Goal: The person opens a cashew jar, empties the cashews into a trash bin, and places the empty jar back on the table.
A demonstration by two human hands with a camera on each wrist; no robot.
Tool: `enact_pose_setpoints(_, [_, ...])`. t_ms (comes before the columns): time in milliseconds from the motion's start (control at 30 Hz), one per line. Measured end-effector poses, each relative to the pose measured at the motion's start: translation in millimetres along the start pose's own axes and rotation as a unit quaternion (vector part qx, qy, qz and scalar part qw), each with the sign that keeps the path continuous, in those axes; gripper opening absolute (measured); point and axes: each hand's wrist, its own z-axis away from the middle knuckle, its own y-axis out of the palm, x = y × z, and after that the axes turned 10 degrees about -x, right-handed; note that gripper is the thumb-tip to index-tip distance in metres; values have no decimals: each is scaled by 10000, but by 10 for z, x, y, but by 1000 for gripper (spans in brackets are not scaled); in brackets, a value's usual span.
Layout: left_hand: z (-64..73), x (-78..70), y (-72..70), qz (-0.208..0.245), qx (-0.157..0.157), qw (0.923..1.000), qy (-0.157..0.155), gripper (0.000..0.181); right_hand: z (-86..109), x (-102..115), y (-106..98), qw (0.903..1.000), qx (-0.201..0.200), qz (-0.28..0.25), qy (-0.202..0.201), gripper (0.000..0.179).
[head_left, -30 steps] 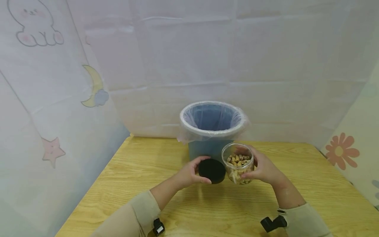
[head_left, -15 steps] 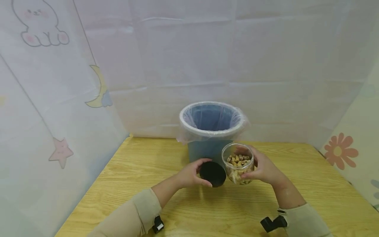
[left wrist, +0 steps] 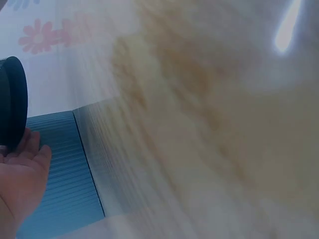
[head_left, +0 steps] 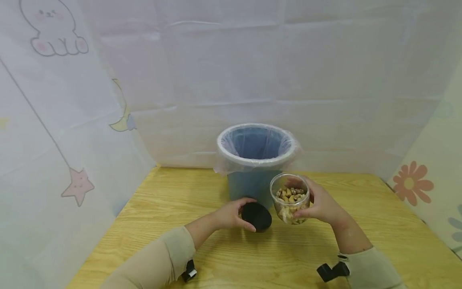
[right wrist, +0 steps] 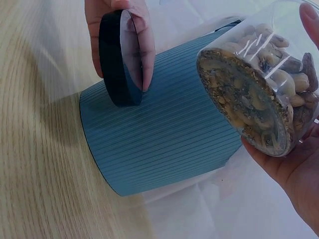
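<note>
Blue is the bin (head_left: 249, 186), and its mouth lies at 11 o'clock from the open, clear jar (head_left: 284, 212) of nuts (head_left: 290, 196). The right hand (head_left: 322, 206) grips this jar from 3 o'clock, its axis nearly upright. The left hand (head_left: 229, 215) pinches the black lid (head_left: 257, 216) at the jar's 8 o'clock, apart from it.

Left hand (head_left: 229, 215) and right hand (head_left: 322, 204) apart, fingers (head_left: 247, 200) curved

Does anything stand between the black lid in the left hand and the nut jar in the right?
Nothing visible: in the head view only a gap separates the black lid from the nut jar. The blue bin stands behind them.
</note>
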Motion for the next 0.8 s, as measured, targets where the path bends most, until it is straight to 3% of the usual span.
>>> enact_pose_setpoints(233, [3,7,13,-198,258,9995,-41,80,2,-15,-9,10000,3,-4,-62,90])
enact_pose_setpoints(467, [-15,41,40,-545,488,9970,257,82,-1,-6,-16,10000,24,-36,-65,90])
enact_pose_setpoints(800, [-27,79,85,-849,779,9928,318,85,-1,6,-14,10000,3,-12,-57,91])
